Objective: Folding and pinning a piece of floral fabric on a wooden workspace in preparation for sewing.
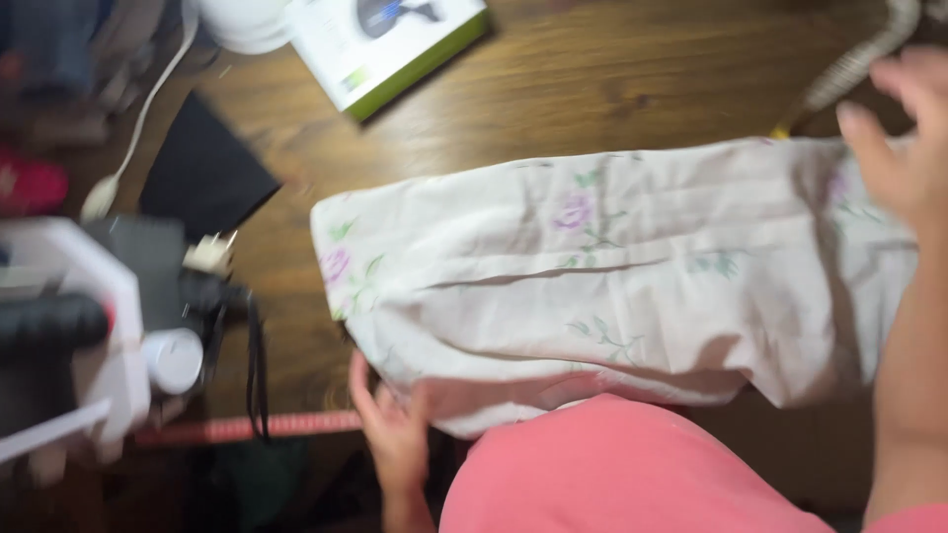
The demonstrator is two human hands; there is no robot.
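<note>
A cream cloth [612, 276] printed with small purple flowers and green leaves lies folded across a dark wooden table [553, 89]. My left hand [390, 424] is at the cloth's near left corner, fingers curled under its hanging edge. Over the cloth's far right end hovers my right hand [904, 138], blurred, fingers spread, palm facing the fabric; whether it touches the cloth is unclear. A pink garment [612, 474] on my body covers the cloth's near edge.
A white and green box [385, 44] lies at the table's far edge beside a white round object [242, 25]. A black flat pad [202, 168], a white cable [138, 118], a plug and dark cords sit at left. A ribbed hose [854, 59] runs far right.
</note>
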